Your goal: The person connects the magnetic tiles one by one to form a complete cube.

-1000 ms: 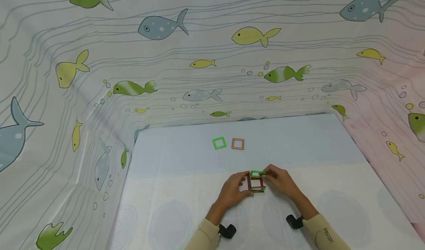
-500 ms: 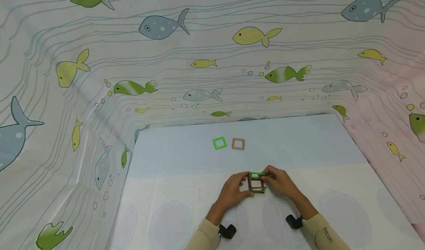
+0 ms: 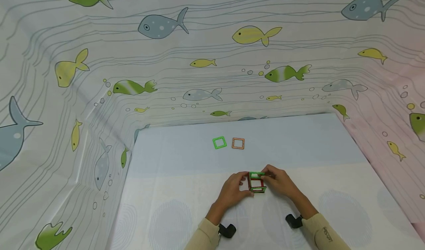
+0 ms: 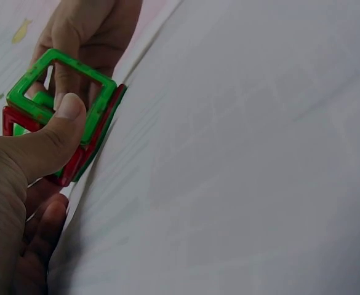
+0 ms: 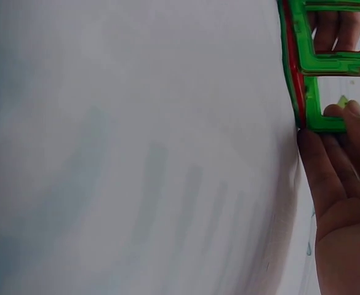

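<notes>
An open box of square magnetic tiles stands on the table, with a red base tile and a red tile upright on its left. A green tile forms the near side, and another green tile the far side. My left hand holds the box, its thumb on the near green tile in the left wrist view and its fingers by the red left side. With thumb and fingers, my right hand pinches the far green tile. No tile stands on the right side.
Farther back on the table lie a loose green square tile and a loose orange square tile. A fish-patterned cloth rises behind the table and at both sides.
The far green tile has shifted slightly left with my right fingers, up to the red left tile's corner. My left hand has stayed in place, and so have the two loose tiles.
</notes>
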`<state>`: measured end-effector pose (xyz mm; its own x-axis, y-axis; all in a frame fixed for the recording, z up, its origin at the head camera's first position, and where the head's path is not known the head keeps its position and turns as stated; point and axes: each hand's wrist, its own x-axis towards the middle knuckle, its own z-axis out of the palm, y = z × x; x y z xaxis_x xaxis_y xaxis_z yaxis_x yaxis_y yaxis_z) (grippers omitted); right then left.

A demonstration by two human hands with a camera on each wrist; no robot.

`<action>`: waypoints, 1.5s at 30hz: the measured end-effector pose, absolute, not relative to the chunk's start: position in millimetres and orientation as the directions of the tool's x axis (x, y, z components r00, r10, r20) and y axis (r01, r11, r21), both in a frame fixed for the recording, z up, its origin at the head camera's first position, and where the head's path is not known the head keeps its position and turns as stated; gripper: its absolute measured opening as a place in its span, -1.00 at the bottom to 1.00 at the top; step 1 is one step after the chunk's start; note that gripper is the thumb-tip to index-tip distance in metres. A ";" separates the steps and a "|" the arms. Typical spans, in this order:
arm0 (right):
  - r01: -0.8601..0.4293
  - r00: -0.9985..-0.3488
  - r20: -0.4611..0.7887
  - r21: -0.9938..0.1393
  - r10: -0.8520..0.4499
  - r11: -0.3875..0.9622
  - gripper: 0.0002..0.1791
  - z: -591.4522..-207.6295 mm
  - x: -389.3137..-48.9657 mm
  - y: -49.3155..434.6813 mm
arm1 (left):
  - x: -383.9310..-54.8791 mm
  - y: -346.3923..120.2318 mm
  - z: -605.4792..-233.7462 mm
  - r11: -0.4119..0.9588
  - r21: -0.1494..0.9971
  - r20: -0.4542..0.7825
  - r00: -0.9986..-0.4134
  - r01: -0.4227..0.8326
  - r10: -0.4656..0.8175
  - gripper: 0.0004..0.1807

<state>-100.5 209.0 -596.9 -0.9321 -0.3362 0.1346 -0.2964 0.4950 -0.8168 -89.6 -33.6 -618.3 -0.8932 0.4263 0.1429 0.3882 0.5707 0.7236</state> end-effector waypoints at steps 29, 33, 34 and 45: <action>-0.306 -0.932 0.094 -0.724 -0.350 0.618 -0.83 -600.1 -106.7 209.0 | -89.3 -34.8 -618.0 0.584 0.689 0.143 -0.870 0.429 0.471 -0.11; -0.378 -0.903 0.127 -0.687 -0.409 0.620 -0.84 -600.2 -110.9 208.7 | -89.8 -35.5 -618.8 0.601 0.666 0.149 -0.868 0.442 0.473 -0.11; -0.393 -0.896 0.133 -0.682 -0.424 0.617 -0.85 -599.8 -111.8 208.6 | -89.9 -35.5 -619.0 0.602 0.663 0.152 -0.867 0.445 0.474 -0.11; -0.450 -0.861 0.149 -0.668 -0.486 0.593 -0.89 -598.3 -114.8 207.9 | -90.0 -35.0 -621.7 0.603 0.653 0.165 -0.863 0.459 0.478 -0.08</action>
